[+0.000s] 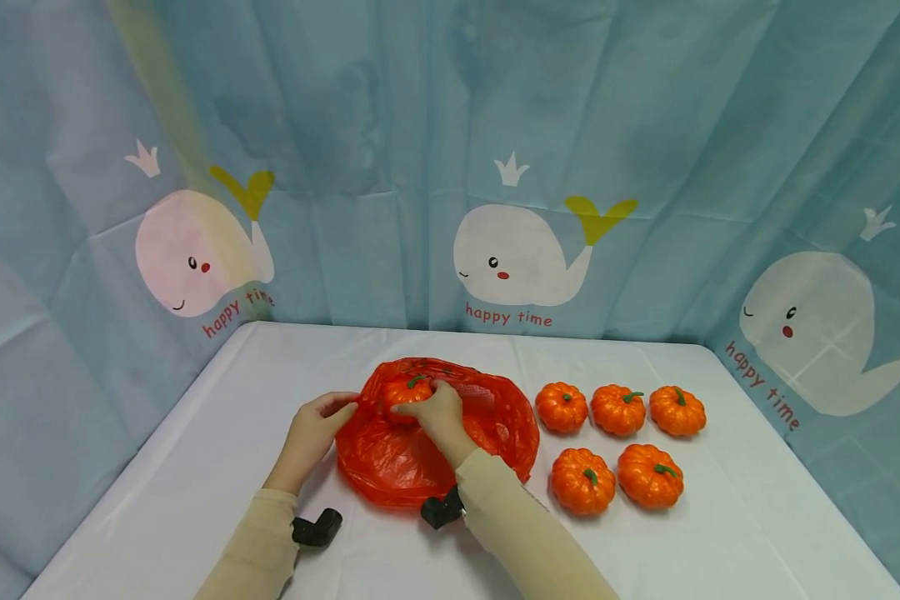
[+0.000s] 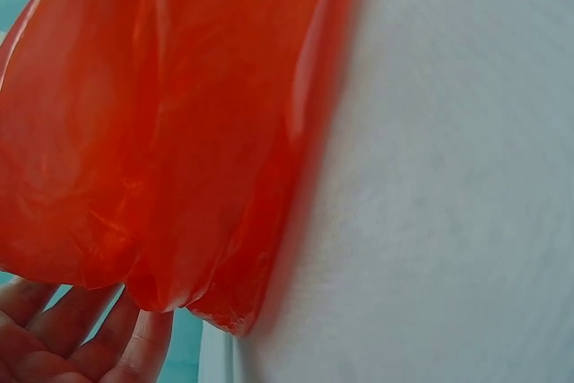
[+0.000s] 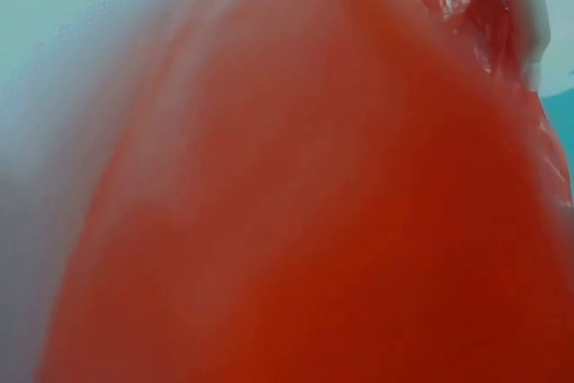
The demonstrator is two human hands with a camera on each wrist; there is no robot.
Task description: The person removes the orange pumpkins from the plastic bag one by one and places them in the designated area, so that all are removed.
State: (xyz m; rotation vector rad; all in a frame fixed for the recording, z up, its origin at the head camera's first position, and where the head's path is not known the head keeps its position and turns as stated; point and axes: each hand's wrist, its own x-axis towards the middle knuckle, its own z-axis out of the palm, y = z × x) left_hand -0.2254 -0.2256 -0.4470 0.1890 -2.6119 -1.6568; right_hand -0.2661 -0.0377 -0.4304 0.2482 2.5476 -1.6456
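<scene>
A red plastic bag [image 1: 390,475] lies on the table with its mouth spread wide. At its left rim, my left hand [image 1: 313,435] pinches the plastic between thumb and fingers; in the left wrist view the fingers [image 2: 143,343] show below the red film. My right hand [image 1: 441,418] reaches over the bag's mouth and grips a small orange pumpkin [image 1: 401,392] with a green stem, inside the rim at the back left. Blurred red plastic [image 3: 296,186] fills most of the right wrist view, hiding the pumpkin there.
Several more small orange pumpkins stand right of the bag: a back row of three, with one pumpkin [image 1: 618,409] in its middle, and a front pair with a left pumpkin [image 1: 581,483]. A blue whale-print curtain [image 1: 390,258] hangs behind the white table [image 1: 757,517].
</scene>
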